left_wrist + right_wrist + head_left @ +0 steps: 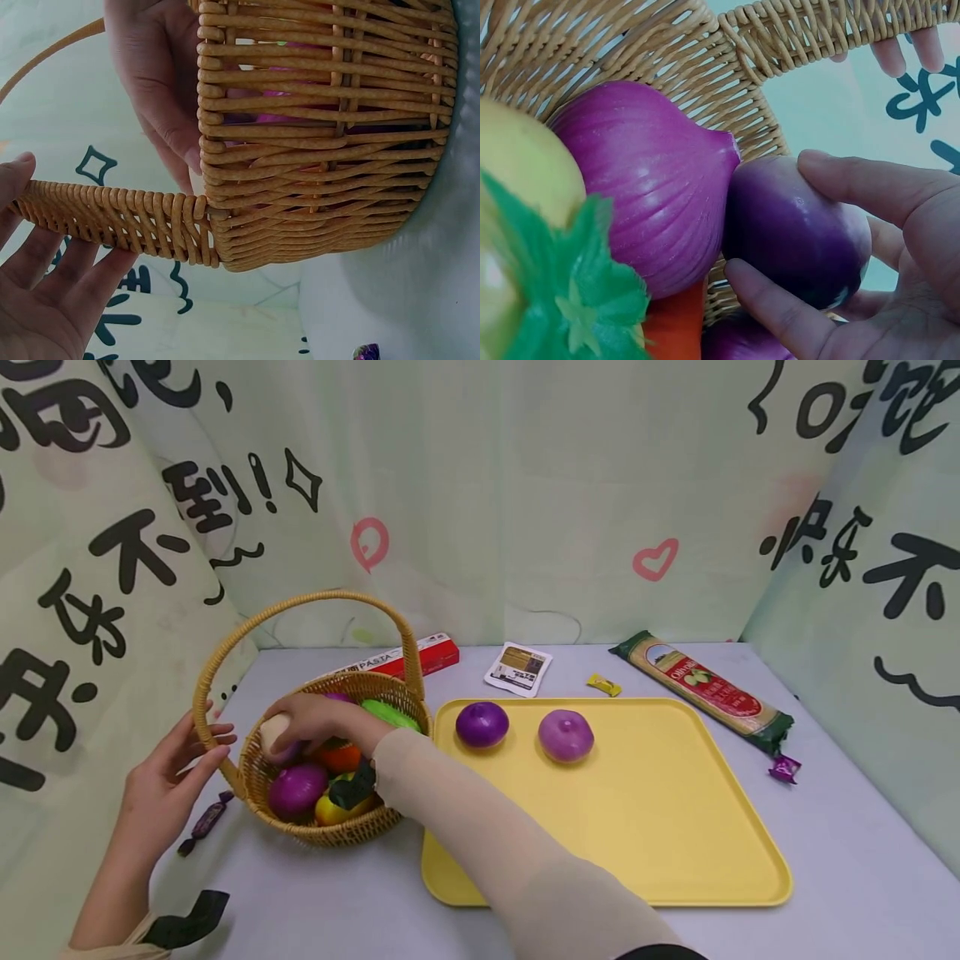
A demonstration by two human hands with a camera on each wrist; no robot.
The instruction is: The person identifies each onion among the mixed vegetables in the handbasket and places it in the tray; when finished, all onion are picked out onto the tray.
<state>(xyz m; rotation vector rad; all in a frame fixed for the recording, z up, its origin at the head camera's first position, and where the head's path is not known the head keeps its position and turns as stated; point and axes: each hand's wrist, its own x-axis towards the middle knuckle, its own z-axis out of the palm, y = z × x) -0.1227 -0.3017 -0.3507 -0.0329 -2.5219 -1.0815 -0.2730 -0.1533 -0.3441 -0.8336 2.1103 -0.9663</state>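
Observation:
A wicker basket point(330, 835) with an arched handle point(341, 596) stands left of the tray. My left hand point(161, 785) holds the handle's left side near the rim, thumb on one face and fingers on the other. Inside the basket, my right hand point(322, 718) grips a round purple-and-white vegetable point(795, 232), turnip-like, between thumb and fingers. Touching that vegetable is a purple onion point(645, 180). Around them lie a yellow item point(330, 812) by green leaves point(570, 277), an orange piece point(341, 758) and a green vegetable point(390, 714). My right hand partly hides the contents.
On the yellow tray point(600, 827) sit a dark purple round vegetable point(482, 724) and a lighter purple onion point(566, 735). Behind are a red pasta box point(438, 654), a white packet point(519, 668) and a yellow candy point(603, 684). A pasta bag point(705, 689) lies right; a dark candy point(206, 822) left.

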